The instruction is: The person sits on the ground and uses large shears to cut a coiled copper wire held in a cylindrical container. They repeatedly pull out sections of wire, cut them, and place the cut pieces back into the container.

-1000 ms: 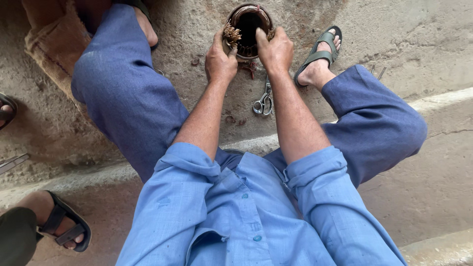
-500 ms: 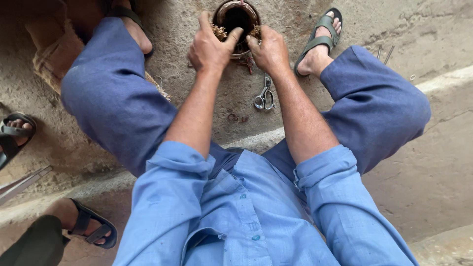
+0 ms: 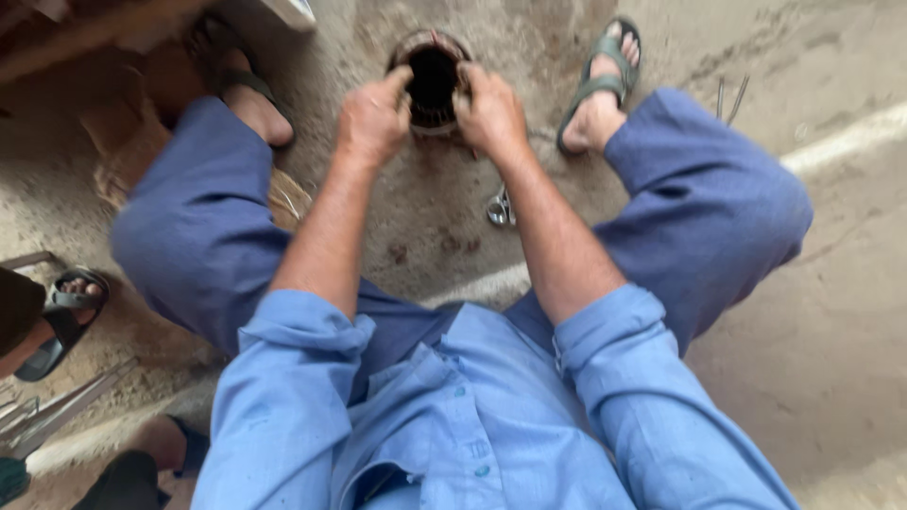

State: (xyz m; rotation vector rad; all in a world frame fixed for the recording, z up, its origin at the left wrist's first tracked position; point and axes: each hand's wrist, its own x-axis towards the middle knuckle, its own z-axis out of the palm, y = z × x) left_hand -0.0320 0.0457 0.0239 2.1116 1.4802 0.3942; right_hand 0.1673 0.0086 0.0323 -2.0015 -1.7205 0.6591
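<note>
Down on ground, both hands on ring (image 3: pixel 432 80): left hand (image 3: pixel 373 123) fingers curled on left rim, right hand (image 3: pixel 491 113) gripping right rim. Pliers (image 3: pixel 499 208) near right forearm.

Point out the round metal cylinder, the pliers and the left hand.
round metal cylinder (image 3: pixel 433 80): head view, dark hollow middle.
pliers (image 3: pixel 500 208): head view, shiny handles on the ground.
left hand (image 3: pixel 373 123): head view, back of hand.

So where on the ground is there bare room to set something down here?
Bare concrete lies right of the right knee, past the pale line. A small patch sits between the forearms, above the metal tool. It is crowded around the round metal housing, gripped by the left hand and right hand, and at left by sandalled feet.
</note>
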